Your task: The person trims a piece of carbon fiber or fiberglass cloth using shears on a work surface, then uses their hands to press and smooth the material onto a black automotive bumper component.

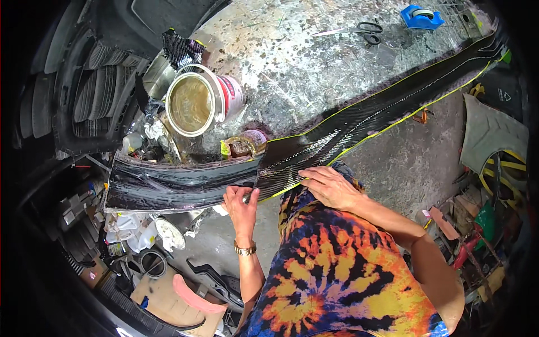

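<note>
My left hand (240, 209) is closed at the lower edge of the long glossy dark mould (168, 185), where a black woven carbon-fibre sheet (393, 101) with yellow edges begins. A small thing between its fingers is too small to name. My right hand (328, 188) lies with fingers apart on the sheet's near edge, right of my left. The sheet runs diagonally up to the far right along the mould. Just behind the mould stand a pail of amber liquid (191, 104) and a sticky cup (241, 147).
The mottled workbench (269, 56) holds scissors (370, 31), a blue tape dispenser (421, 17) and black cloth scraps (182, 48). Black moulded parts (95, 90) stand at left. Below are cluttered containers (132, 227) and a cardboard piece (157, 295). A grey panel (494, 129) and assorted tools lie at right.
</note>
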`<state>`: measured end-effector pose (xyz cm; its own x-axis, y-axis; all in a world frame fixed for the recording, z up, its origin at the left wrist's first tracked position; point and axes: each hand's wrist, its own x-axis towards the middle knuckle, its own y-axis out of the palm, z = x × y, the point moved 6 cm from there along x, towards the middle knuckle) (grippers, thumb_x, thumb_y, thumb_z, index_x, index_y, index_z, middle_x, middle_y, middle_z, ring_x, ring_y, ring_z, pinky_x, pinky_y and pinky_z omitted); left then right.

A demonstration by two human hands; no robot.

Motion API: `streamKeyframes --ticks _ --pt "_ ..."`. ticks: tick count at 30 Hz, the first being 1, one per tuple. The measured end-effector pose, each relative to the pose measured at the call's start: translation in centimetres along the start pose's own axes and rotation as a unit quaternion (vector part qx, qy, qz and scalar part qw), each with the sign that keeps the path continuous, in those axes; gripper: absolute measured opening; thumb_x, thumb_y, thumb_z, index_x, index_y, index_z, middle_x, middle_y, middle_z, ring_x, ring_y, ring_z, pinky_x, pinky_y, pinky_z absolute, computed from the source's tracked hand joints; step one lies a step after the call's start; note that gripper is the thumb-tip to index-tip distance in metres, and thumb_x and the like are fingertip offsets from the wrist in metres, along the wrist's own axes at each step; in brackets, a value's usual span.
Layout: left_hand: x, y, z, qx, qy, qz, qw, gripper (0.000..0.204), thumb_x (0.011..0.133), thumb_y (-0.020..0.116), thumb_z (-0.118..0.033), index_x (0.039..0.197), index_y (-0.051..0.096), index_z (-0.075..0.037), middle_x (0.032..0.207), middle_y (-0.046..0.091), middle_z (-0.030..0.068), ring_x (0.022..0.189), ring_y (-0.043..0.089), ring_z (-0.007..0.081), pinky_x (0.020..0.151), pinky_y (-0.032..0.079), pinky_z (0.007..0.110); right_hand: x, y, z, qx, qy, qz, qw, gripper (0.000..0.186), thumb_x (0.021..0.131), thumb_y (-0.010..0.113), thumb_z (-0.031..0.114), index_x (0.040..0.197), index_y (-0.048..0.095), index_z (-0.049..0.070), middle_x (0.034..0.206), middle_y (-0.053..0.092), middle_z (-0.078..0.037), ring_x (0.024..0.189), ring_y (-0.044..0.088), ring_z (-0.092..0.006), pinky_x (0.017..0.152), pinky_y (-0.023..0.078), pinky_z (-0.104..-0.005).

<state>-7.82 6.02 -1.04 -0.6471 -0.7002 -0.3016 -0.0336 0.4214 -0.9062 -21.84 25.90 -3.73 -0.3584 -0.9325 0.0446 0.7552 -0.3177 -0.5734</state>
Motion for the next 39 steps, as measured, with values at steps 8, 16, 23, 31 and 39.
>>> streamKeyframes --ticks 8,16,23,31,39 --pt "0.9 -0.3 -0.1 -0.063 -0.028 0.023 0.997 0.021 0.079 0.073 -0.026 0.079 0.066 -0.007 0.092 0.053 0.0031 0.094 0.05 0.0252 0.086 0.035 0.046 1.4 1.1 0.4 0.005 -0.02 0.044 0.999 0.03 0.088 0.053 0.014 0.116 0.056 0.002 0.136 0.048 -0.014 0.128 0.043 -0.0286 0.11 0.031 -0.0422" --pt "1.4 -0.2 -0.5 -0.01 -0.036 -0.008 0.999 0.02 0.078 0.072 -0.026 0.078 0.065 -0.007 0.09 0.054 0.0043 0.092 0.051 0.0257 0.079 0.035 0.042 4.3 3.7 2.6 -0.028 -0.106 0.079 0.991 0.035 0.091 0.048 0.016 0.123 0.053 0.004 0.141 0.043 -0.015 0.135 0.036 -0.0269 0.114 0.025 -0.0449" --pt "1.1 -0.5 -1.6 0.075 0.0 -0.049 0.996 0.019 0.078 0.072 -0.025 0.083 0.063 -0.009 0.09 0.054 0.0037 0.09 0.052 0.0259 0.076 0.034 0.041 5.2 4.9 2.0 -0.054 -0.112 0.091 0.988 0.035 0.09 0.052 0.015 0.123 0.054 0.005 0.143 0.04 -0.013 0.135 0.036 -0.0263 0.114 0.025 -0.0436" --pt "-2.5 0.4 -4.5 0.067 0.206 -0.023 0.976 0.038 0.085 0.062 -0.016 0.12 0.055 -0.005 0.128 0.05 0.0105 0.122 0.044 0.0268 0.099 0.031 0.043 5.8 4.6 2.4 -0.051 -0.109 0.109 0.987 0.037 0.085 0.055 0.013 0.12 0.054 0.002 0.143 0.039 -0.015 0.135 0.036 -0.0281 0.114 0.025 -0.0432" --pt "-2.5 2.0 -3.8 0.105 0.252 0.039 0.961 0.055 0.083 0.061 -0.014 0.134 0.043 -0.002 0.145 0.038 0.012 0.136 0.033 0.0252 0.108 0.023 0.044 5.8 4.3 2.5 -0.039 -0.103 0.121 0.987 0.037 0.083 0.057 0.011 0.118 0.055 -0.001 0.143 0.04 -0.016 0.135 0.036 -0.0285 0.114 0.025 -0.0436"
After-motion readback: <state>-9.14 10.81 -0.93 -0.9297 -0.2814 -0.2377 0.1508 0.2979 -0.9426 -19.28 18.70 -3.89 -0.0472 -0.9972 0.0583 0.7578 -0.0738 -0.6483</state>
